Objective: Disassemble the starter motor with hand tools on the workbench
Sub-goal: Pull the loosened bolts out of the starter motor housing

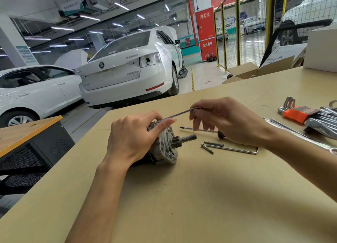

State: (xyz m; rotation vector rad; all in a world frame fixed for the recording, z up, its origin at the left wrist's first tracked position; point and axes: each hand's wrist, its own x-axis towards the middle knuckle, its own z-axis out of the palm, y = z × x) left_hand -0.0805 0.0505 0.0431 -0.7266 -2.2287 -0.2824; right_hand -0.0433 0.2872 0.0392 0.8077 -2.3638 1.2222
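Left hand [132, 137] grips the starter motor [165, 148] — right hand [226, 120] pinches a hex key [175, 115], seemingly seated in it.

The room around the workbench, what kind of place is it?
Most likely a car repair workshop or a training garage. White cars stand on the floor beyond the workbench, one with its rear lamp removed. A hex key set lies on the bench, and a starter motor.

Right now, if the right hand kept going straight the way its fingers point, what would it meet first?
Probably the left hand gripping the starter motor: the right hand points leftward along the hex key it pinches. Depth is uncertain.
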